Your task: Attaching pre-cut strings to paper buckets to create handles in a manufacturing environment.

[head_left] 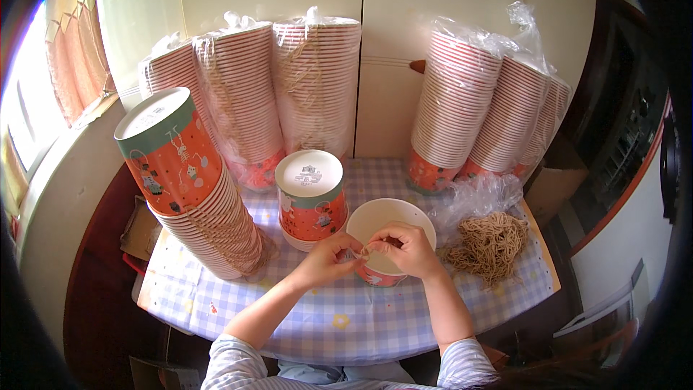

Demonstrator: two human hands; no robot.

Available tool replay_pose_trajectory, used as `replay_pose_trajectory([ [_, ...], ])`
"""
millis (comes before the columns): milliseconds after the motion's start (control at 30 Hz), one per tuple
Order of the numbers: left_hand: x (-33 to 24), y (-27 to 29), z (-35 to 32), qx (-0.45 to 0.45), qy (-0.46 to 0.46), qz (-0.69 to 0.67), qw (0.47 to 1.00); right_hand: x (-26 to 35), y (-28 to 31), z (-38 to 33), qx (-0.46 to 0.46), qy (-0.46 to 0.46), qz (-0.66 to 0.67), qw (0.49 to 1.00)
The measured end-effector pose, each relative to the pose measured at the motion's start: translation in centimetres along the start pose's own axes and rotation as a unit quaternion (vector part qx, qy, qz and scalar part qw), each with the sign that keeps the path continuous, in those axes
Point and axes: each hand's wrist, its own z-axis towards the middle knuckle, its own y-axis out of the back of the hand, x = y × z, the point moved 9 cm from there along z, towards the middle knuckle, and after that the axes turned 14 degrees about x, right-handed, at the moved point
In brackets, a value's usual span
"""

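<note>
An orange paper bucket with a white inside [393, 211] stands upright at the table's front middle. Over its near rim my left hand [326, 261] and my right hand [408, 248] meet, fingers pinched together. Between their fingertips is a small bit of tan string [365, 253]; most of it is hidden by the fingers. Just left of that bucket, an upside-down bucket [312, 198] with a green band rests on a few others. To the right lies a loose heap of tan strings [494, 245].
A tall leaning stack of upside-down buckets [209, 224], with strings hanging along it, rises at the left. Plastic-wrapped bucket stacks line the back left [317, 87] and back right [455, 101]. Crumpled clear plastic [476, 198] lies behind the strings on the checked tablecloth [303, 332].
</note>
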Motion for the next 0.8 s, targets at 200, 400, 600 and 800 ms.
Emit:
replay_pose_trajectory([
  [200,0.7,0.4,-0.5,-0.021,0.030,-0.062,0.997,-0.5,-0.1,0.0,0.009,-0.029,-0.009,1.000],
  [400,0.8,0.2,-0.5,-0.005,0.016,-0.250,0.968,-1.2,-1.2,0.3,0.040,-0.044,-0.014,0.998],
  [600,0.8,0.5,-0.6,-0.007,0.021,-0.329,0.944,-1.4,-1.5,0.2,0.061,-0.036,-0.049,0.996],
  [800,1.5,1.3,-1.0,-0.041,0.031,-0.348,0.936,-2.1,-1.7,0.1,0.073,-0.045,-0.052,0.995],
])
